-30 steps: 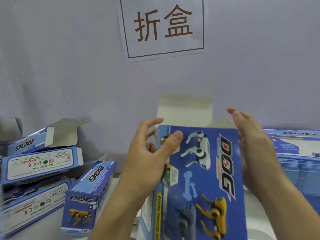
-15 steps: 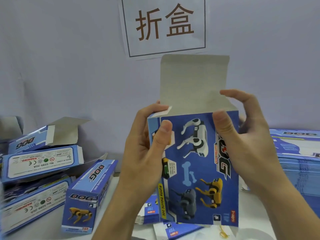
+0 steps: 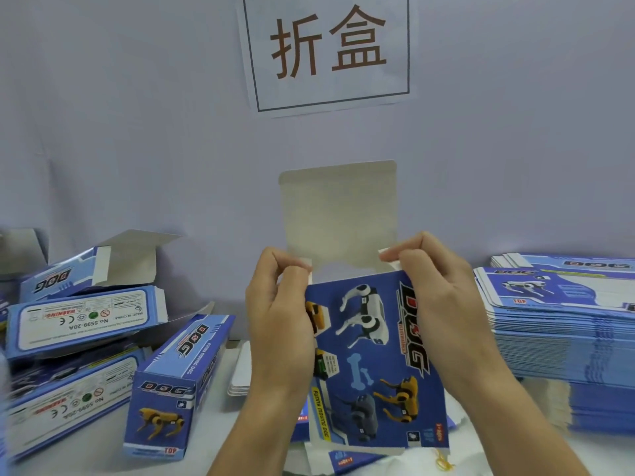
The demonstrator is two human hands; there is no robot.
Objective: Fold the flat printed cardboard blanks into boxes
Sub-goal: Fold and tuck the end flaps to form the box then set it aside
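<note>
I saw the stack of flat blanks (image 3: 563, 324) right of the box (image 3: 374, 359), folded boxes (image 3: 175, 383) left of it. My left hand (image 3: 278, 324) and right hand (image 3: 443, 304) each pinched a side flap at its open top.

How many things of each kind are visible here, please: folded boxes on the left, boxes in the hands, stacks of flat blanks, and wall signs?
Folded boxes on the left: 4, counting the nearest standing box
Box in the hands: 1
Stacks of flat blanks: 1
Wall signs: 1
Total: 7
</note>
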